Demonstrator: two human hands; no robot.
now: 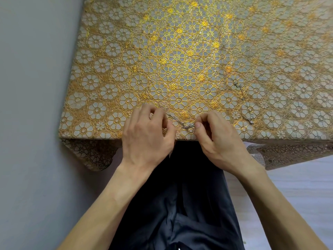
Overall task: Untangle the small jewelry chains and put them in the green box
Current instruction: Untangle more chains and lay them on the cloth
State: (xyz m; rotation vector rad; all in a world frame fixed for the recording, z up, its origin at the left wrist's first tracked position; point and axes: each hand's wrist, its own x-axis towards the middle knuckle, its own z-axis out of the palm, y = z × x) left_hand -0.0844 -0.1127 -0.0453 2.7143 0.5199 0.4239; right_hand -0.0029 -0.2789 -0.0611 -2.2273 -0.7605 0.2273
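A thin silver chain (pixel 178 120) is stretched between my two hands at the near edge of the table. My left hand (pixel 149 134) pinches its upper left end with curled fingers. My right hand (pixel 216 134) pinches its lower right end, where the chain bunches into a small tangle. A second silver chain (pixel 242 98) lies loose on the cloth to the right, running from about the table's middle down to a small cluster near my right hand. No green box is in view.
The table wears a gold floral patterned cloth (pixel 180 51) whose edge hangs over the near side. A grey wall (pixel 32 87) runs along the left. My dark trousers (pixel 189 195) fill the space below the table edge.
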